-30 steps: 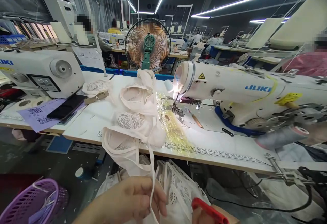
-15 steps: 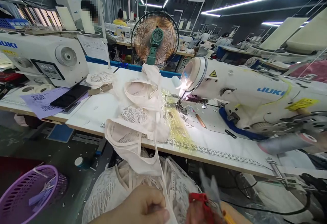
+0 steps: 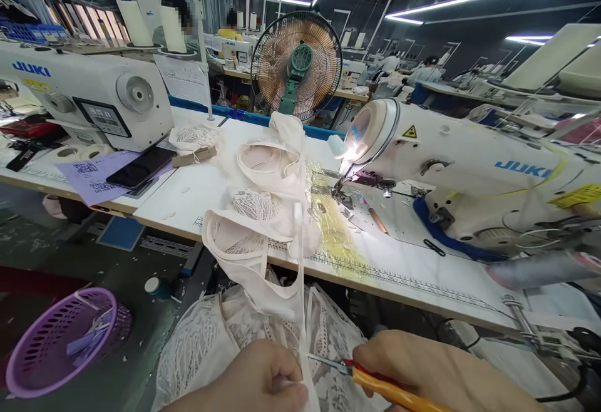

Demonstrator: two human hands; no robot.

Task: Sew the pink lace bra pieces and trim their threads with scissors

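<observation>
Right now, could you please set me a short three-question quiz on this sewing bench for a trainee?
1. True or false: the right hand holds a thread snipper whose blades meet the strap.
2. Which lies on the purple paper at the left: A) a phone, B) a cup, C) a spool?
3. Fill in: the left hand pinches the pale ______.

Key: 1 true; 2 A; 3 strap.

Garment factory floor for sure: rows of white industrial sewing machines (image 3: 469,168), long white tables (image 3: 197,193), cream lace garments (image 3: 263,211) piled up.
</observation>
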